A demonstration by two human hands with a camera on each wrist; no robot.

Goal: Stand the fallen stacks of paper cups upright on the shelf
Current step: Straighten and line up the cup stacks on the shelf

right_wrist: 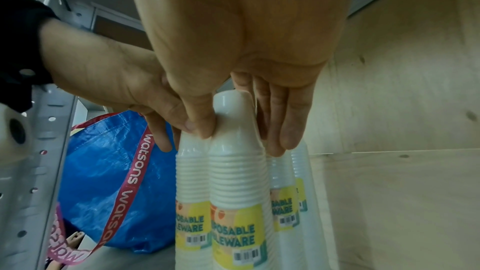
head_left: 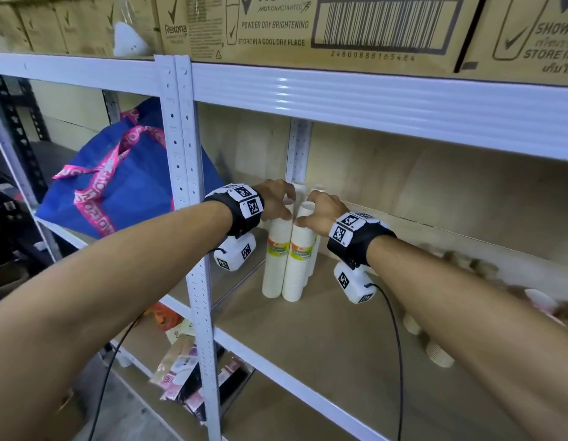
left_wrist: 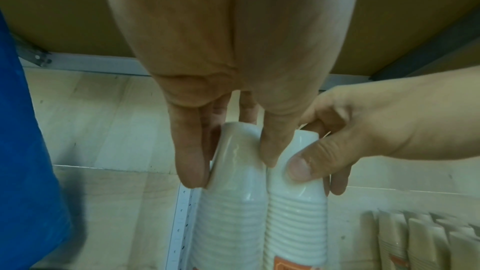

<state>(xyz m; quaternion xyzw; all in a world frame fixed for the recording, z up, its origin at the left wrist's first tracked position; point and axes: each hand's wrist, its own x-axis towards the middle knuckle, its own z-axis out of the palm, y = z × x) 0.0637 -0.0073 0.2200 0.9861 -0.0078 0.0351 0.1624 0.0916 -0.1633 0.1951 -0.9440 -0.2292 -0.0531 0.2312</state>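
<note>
Several white paper-cup stacks in clear sleeves with yellow labels stand upright in the shelf's back left corner. My left hand (head_left: 281, 206) grips the top of the front left stack (head_left: 275, 265), thumb on one side and fingers on the other. My right hand (head_left: 311, 211) pinches the top of the front right stack (head_left: 299, 272), which touches the left one. The left wrist view shows my left hand (left_wrist: 230, 169) around the left stack (left_wrist: 228, 223). In the right wrist view my right hand (right_wrist: 244, 134) holds the right stack (right_wrist: 236, 176). Two more stacks (right_wrist: 285, 182) stand behind.
Brown paper-cup stacks (head_left: 438, 354) lie on their sides on the shelf board (head_left: 324, 338) to the right, under my right forearm. A blue bag with pink straps (head_left: 127, 186) sits left of the white upright post (head_left: 193, 249). Cardboard boxes (head_left: 308, 27) fill the shelf above.
</note>
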